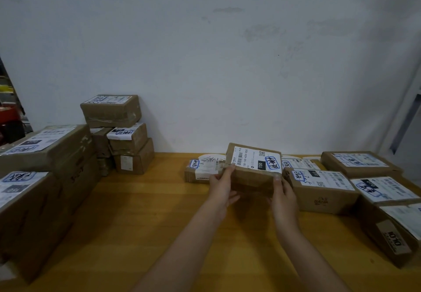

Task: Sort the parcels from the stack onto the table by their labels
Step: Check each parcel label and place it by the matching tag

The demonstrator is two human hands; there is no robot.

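Both hands grip one cardboard parcel [251, 177] just right of the frame's centre; the left hand [222, 185] curls around its left end with the thumb on the top edge, and the right hand [283, 192] clasps its right end the same way; the parcel is tilted so that its white label [256, 159], with a barcode, a black "150" patch and blue handwriting, faces the camera; it casts a shadow on the wooden table [141, 212] below it. Just behind the left hand a small flat parcel [200, 169] lies on the table; to the right, labelled boxes lie close together, the nearest one [319, 189] just beside the right hand, another [360, 163] behind it near the wall [227, 52], and two more [385, 191] at the right edge. On the left side the stack of parcels [118, 132] rises against the wall, with larger boxes [45, 146] in the lower left.
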